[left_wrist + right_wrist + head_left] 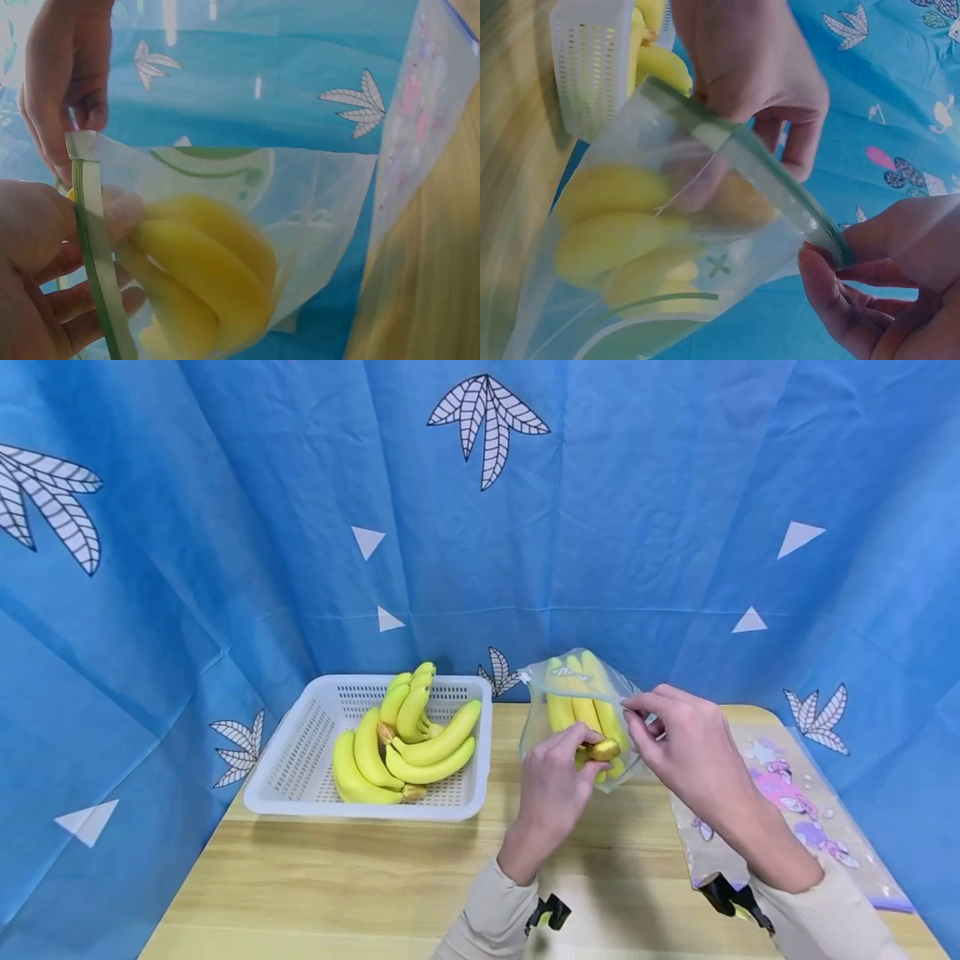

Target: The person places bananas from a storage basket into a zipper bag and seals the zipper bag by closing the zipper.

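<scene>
A clear zip bag [534, 727] with a green-edged mouth hangs slightly above the table, a bunch of bananas [206, 255] inside it. My left hand [553, 777] reaches in at the mouth and grips the bunch by its brownish stem [604, 749]; in the left wrist view its fingers show through the film. With thumb and fingertips, my right hand [690, 743] pinches the rim of the bag at its right corner. The right wrist view shows that pinch on the green strip [821, 225]. The bananas' lower ends are blurred by the plastic.
A white slotted basket [288, 768] on the left of the table holds more banana bunches [367, 752]. To the right lies a flat, clear bag with pink and purple prints [787, 793]. A blue curtain [637, 527] hangs behind the table [337, 877].
</scene>
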The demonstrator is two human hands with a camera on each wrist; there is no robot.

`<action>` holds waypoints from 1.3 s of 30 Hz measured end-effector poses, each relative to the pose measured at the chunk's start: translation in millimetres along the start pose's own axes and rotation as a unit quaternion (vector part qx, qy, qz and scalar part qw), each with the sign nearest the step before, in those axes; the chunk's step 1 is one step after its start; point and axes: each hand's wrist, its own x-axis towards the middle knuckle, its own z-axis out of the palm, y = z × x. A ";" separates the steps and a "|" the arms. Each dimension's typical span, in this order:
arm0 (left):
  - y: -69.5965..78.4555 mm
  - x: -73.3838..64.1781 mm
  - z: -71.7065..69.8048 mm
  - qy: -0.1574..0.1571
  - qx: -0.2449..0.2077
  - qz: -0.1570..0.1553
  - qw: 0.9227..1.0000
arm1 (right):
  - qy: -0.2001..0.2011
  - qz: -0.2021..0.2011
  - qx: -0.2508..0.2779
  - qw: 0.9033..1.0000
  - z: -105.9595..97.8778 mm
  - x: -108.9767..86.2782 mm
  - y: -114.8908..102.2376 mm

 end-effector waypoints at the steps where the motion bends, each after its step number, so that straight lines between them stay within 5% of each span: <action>1: -0.5 0.5 1.7 -0.010 0.008 -0.005 1.000 | -0.002 -0.001 0.002 1.000 0.4 -0.4 0.7; 8: -1.6 5.4 10.0 -0.103 0.042 -0.015 0.994 | -0.004 -0.016 0.017 1.000 4.0 3.0 12.1; 15: -3.7 -0.1 -1.6 -0.133 0.029 -0.008 0.991 | -0.009 -0.005 0.011 1.000 -3.2 17.5 21.2; 18: -3.8 -0.5 -18.3 -0.100 0.008 -0.014 0.995 | -0.001 -0.002 0.003 1.000 -9.6 26.1 25.4; 21: -7.9 1.3 -33.3 -0.028 -0.062 -0.009 0.998 | -0.002 0.010 0.000 1.000 -16.5 32.8 29.4; 26: -29.6 3.8 -56.4 0.074 -0.171 -0.027 0.982 | 0.000 0.037 0.006 0.999 -27.3 40.7 37.3; 29: -52.7 3.2 -70.1 0.077 -0.147 -0.079 0.983 | 0.008 0.054 0.010 0.998 -34.4 42.9 44.8; 34: -90.9 0.0 -98.5 0.010 -0.044 -0.169 0.985 | 0.006 0.071 -0.004 0.997 -43.1 41.8 56.0; 39: -117.8 5.1 -138.2 -0.063 0.025 -0.218 0.974 | -0.002 0.080 -0.022 0.997 -47.0 41.3 64.5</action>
